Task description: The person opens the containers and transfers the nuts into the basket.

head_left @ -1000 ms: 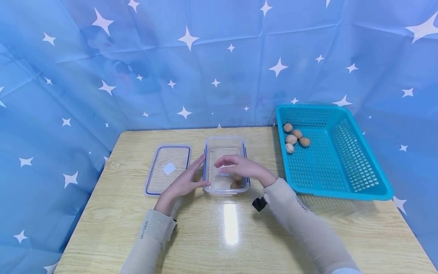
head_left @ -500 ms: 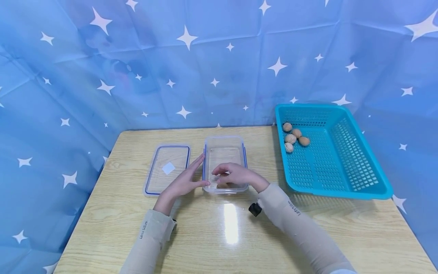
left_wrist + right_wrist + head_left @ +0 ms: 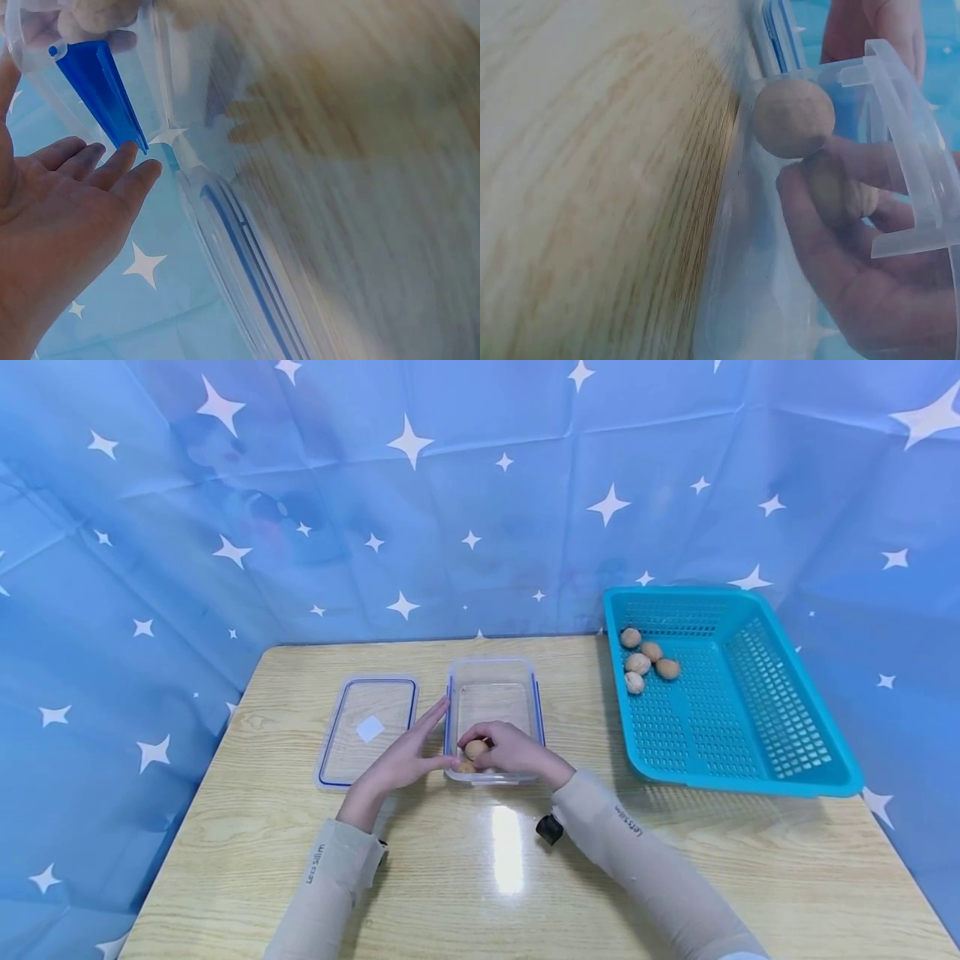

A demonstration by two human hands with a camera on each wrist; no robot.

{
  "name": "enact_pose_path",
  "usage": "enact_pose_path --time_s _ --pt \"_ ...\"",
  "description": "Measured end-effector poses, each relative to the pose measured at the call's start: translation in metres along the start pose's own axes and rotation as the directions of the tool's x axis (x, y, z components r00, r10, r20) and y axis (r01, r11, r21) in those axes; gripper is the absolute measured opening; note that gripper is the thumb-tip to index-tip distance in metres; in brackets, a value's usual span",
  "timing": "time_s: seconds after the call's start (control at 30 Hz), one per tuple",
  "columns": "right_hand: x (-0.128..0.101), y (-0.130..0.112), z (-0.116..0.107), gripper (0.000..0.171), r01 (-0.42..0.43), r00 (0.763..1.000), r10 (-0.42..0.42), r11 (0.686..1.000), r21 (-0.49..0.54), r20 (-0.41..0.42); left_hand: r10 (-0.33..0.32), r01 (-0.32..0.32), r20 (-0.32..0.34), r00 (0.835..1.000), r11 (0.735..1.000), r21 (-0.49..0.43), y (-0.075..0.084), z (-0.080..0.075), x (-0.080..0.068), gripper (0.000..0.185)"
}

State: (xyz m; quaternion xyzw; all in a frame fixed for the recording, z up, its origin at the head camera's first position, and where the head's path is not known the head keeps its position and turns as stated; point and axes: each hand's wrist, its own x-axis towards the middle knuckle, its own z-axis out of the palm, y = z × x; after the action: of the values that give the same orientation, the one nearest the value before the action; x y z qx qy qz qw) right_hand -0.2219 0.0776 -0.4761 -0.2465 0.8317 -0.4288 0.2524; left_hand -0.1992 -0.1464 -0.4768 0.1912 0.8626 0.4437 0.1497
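In the head view, a clear lunch box (image 3: 491, 693) with blue side clips stands without its lid. My left hand (image 3: 405, 763) lies along its left side, fingers straight and thumb near the front corner. Inside the box, my right hand (image 3: 517, 750) pinches a walnut (image 3: 476, 749) between thumb and fingers. Another walnut (image 3: 466, 767) rests at the front left corner. From the right wrist, the resting walnut (image 3: 793, 118) shows through the clear wall beside the gripped one (image 3: 831, 187). A blue clip (image 3: 97, 90) is close to my left fingertips in the left wrist view.
The clear lid (image 3: 356, 752), with a blue seal and a white label, lies left of the box. At the right, a turquoise basket (image 3: 720, 727) holds several walnuts (image 3: 638, 663) in its left part. A blue star-patterned cloth hangs behind the table.
My right hand has moved left and a little nearer inside the box; the walnuts there now show at the front left corner. My left hand has stayed in place.
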Motion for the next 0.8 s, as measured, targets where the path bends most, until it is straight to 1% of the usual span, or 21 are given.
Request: enact_pose_path --time_s 0.1,0.27,0.43,0.6,0.8 --pt "0.001 -0.001 0.000 0.034 0.008 1.000 -0.007 1.000 0.019 -0.025 -0.004 0.004 -0.004 1.000 1.000 0.002 0.000 0.000 0.000 0.098" --pt "0.000 -0.002 0.001 0.036 0.037 0.994 -0.033 0.999 0.033 -0.101 -0.006 0.006 -0.005 1.000 1.000 0.000 -0.001 0.000 0.000 0.098" --pt "-0.002 -0.005 0.002 0.032 0.038 0.987 -0.022 0.994 0.104 -0.159 0.000 0.000 -0.002 1.000 1.000 -0.006 -0.001 0.001 0.000 0.097" --pt "-0.005 -0.010 -0.001 0.030 0.040 0.977 -0.017 0.993 0.108 -0.211 -0.005 0.005 0.002 1.000 1.000 -0.002 0.000 0.000 -0.001 0.099" --pt "-0.009 -0.016 -0.013 0.032 0.107 0.963 -0.073 0.987 0.120 -0.261 -0.017 0.017 0.005 1.000 1.000 0.018 0.000 -0.001 0.000 0.099"
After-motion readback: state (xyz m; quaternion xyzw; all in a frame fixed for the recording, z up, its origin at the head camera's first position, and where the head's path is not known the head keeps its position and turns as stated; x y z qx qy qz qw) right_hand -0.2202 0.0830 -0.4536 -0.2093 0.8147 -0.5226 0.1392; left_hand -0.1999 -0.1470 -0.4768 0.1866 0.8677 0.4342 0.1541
